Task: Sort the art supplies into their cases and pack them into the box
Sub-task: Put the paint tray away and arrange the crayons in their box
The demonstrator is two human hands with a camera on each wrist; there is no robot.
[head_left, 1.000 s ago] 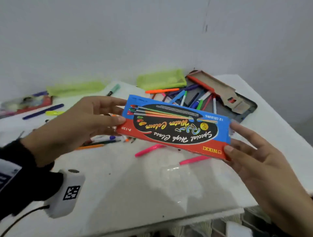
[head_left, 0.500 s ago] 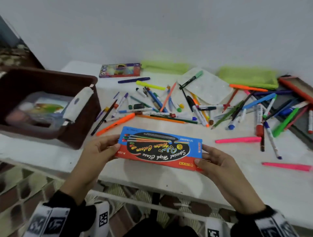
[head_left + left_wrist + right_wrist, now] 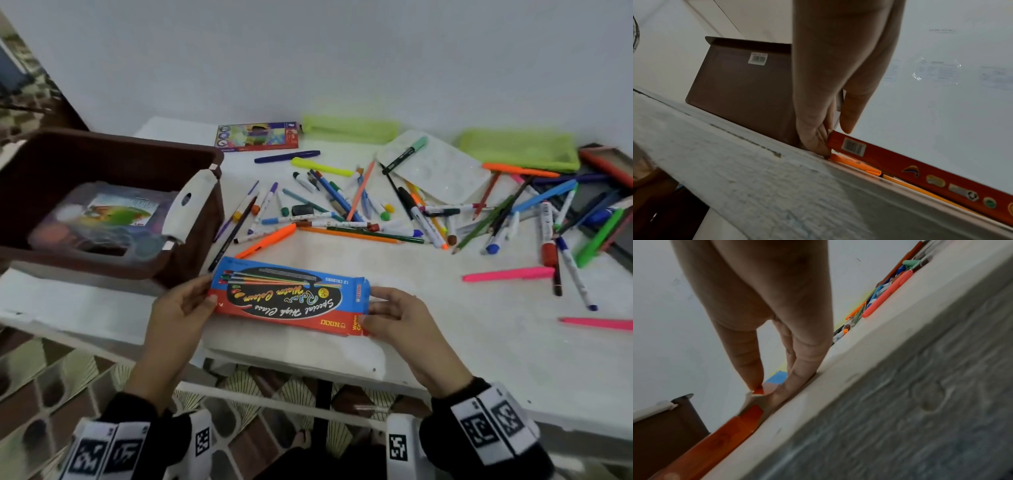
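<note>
Water-colour pen carton [image 3: 289,296] sits at near table [image 3: 445,342] edge, left hand [image 3: 181,308] and right hand [image 3: 399,317] pinching its ends, apparently steadying it for packing into brown box [image 3: 113,154].

White table [image 3: 445,342]; pale wall [image 3: 308,51]; patterned floor tiles [image 3: 51,377] below.

I count one brown box [image 3: 113,150], two flat marker cases [image 3: 291,298] (one blue-red, one purple), two lime green pouches [image 3: 349,128], three pink highlighters [image 3: 507,274], and way too many loose pens to count.
</note>
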